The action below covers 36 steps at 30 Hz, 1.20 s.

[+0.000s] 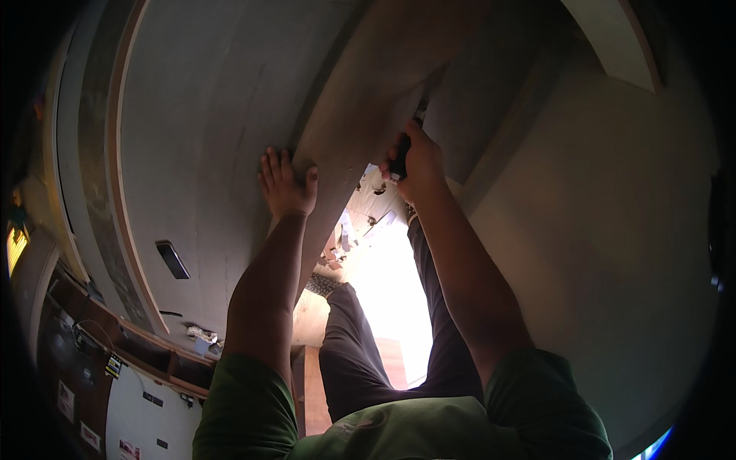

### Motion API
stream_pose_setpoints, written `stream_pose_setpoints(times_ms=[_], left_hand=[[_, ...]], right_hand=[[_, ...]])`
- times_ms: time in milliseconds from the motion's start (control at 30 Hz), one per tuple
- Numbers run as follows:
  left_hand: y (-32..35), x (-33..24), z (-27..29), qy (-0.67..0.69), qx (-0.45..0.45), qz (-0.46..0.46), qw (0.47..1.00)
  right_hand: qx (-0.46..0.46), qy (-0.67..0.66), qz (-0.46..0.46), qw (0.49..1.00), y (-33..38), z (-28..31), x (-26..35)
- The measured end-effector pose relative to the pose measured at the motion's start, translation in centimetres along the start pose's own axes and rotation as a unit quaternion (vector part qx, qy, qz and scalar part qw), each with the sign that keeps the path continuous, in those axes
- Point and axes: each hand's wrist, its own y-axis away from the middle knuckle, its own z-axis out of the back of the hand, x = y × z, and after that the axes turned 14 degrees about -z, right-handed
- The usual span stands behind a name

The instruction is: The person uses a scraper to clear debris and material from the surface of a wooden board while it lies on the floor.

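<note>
My left hand (287, 184) lies flat on the grey panel surface, fingers spread and thumb out, at the edge of a long brownish board (337, 146). It holds nothing. Farther ahead and to the right, my right hand (423, 162) is closed round a black-handled tool (399, 157). A narrow, partly shiny end of this tool points up and away along the right edge of the board. Shadow hides its tip, and I cannot make out its exact kind.
On the grey panel (199, 115) at left lies a dark phone (172, 259), with a crumpled light item (201, 334) nearer me. Scraps (376, 222) litter the bright floor between my legs. A pale curved panel (613, 42) juts in at upper right; a large plain panel (590, 230) stands at right.
</note>
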Motion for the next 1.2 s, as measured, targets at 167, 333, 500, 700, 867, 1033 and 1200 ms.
stream_pose_setpoints(times_ms=[167, 333, 500, 700, 867, 1033, 1200], left_hand=[[-0.2, -0.2, 0.1, -0.003, -0.001, 0.005, 1.0], [-0.4, -0.5, -0.1, -0.006, -0.001, 0.002, 1.0], [0.0, -0.1, -0.1, -0.005, -0.004, 0.0, 1.0], [-0.2, -0.1, 0.1, -0.001, -0.002, 0.004, 1.0], [-0.2, 0.0, -0.6, -0.009, -0.014, -0.007, 1.0], [0.3, 0.1, -0.4, -0.005, -0.024, -0.01, 1.0], [0.3, -0.2, -0.7, -0.011, -0.051, -0.018, 0.998]], right_hand=[[-0.006, 0.084, 0.017, 0.996, -0.4, 0.9, -1.2], [-0.076, 0.149, -0.016, 0.986, -4.2, 0.5, 0.6], [-0.042, 0.133, 0.032, 0.99, -2.2, 0.9, 0.2], [-0.077, 0.176, -0.002, 0.981, -2.3, 0.6, -3.2], [-0.06, 0.152, 0.033, 0.986, -4.4, 1.2, -3.3], [-0.03, 0.109, 0.067, 0.991, -1.8, 1.7, -5.5], [0.018, 0.056, 0.087, 0.994, -1.7, 1.9, -5.8]])
